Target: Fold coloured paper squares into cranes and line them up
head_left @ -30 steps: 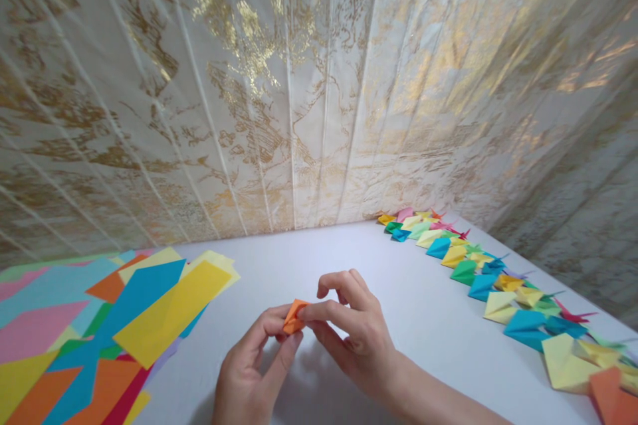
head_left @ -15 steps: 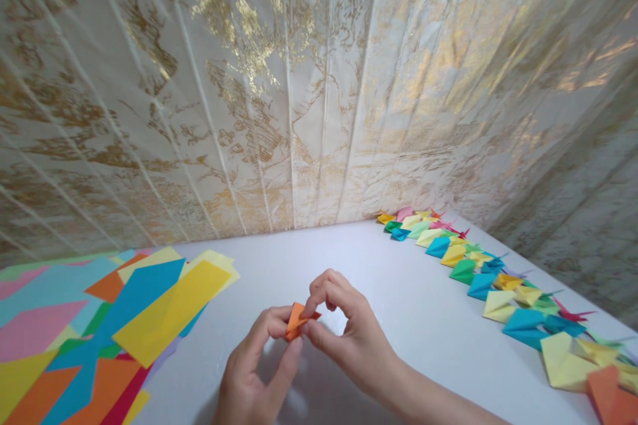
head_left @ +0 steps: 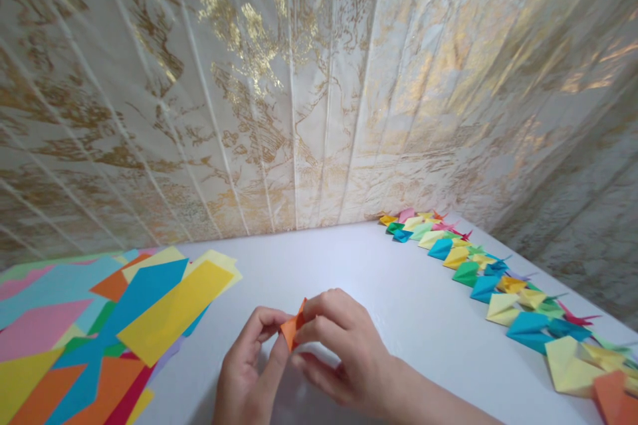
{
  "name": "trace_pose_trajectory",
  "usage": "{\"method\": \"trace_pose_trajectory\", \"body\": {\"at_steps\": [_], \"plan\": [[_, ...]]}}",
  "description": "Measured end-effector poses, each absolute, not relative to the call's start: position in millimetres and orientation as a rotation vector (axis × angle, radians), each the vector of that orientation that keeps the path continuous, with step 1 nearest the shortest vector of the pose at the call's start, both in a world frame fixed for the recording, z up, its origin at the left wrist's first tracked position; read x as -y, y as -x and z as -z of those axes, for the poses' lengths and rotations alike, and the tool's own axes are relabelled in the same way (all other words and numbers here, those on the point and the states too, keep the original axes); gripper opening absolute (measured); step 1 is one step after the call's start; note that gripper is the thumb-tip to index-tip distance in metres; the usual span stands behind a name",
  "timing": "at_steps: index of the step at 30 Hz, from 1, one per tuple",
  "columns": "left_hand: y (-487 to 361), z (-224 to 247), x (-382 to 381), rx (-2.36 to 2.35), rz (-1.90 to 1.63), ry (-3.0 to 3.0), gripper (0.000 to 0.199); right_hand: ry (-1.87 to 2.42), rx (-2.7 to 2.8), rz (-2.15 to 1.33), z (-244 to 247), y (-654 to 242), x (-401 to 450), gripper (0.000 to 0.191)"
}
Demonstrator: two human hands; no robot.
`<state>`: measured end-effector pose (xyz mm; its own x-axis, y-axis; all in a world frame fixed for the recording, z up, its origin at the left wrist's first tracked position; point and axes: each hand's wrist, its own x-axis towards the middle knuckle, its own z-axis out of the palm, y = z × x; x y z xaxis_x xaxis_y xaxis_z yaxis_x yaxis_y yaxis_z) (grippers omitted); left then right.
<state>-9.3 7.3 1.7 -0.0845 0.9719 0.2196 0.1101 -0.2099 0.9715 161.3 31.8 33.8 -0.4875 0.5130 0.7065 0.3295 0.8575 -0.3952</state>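
A small piece of folded orange paper (head_left: 290, 330) is held up over the white table, between my two hands. My left hand (head_left: 254, 365) pinches its left edge between thumb and index finger. From the right, my right hand (head_left: 343, 345) closes on the same paper, its curled fingers covering the right part. The paper's upper tip pokes out above the right fingers. Its exact folds are partly hidden.
Loose coloured paper sheets (head_left: 174, 312) lie overlapping at the left of the white table (head_left: 309, 259). Rows of folded paper cranes (head_left: 528, 329) run along the right edge. A gold-patterned curtain (head_left: 279, 113) hangs behind the table.
My right hand has turned and lowered over the orange paper, covering more of it with its fingers. The paper has tilted and shifted slightly left; my left hand keeps its pinch.
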Motion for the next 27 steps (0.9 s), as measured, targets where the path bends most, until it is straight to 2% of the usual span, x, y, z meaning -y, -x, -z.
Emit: {"method": "trace_pose_trajectory", "body": {"at_steps": [6,11,15,17,20,21,24,27], "plan": [[13,-1,-14,-1.3,-1.34,-1.669,0.021,0.877,1.91,-0.827,-36,-164,-42,0.01],[19,1,-19,-1.39,-1.35,-1.719,0.02,0.897,1.768,-1.242,-39,-167,-52,0.026],[24,4,-21,-1.33,-1.354,-1.94,0.01,0.86,1.767,-1.153,-40,-169,-52,0.019],[25,5,-22,-1.327,-1.403,-1.966,0.005,0.815,1.762,-1.05,-36,-168,-50,0.009],[26,5,-24,-1.258,-1.469,-1.982,0.007,0.778,1.714,-0.974,-29,-165,-47,0.035],[26,6,-24,-1.232,-1.479,-1.986,0.008,0.774,1.709,-0.961,-27,-164,-46,0.038],[21,7,-20,-1.233,-1.475,-1.953,0.01,0.742,1.787,-0.867,-26,-164,-44,0.021],[11,3,-12,-1.271,-1.472,-1.817,0.018,0.655,1.901,-0.641,-27,-167,-43,0.025]]}}
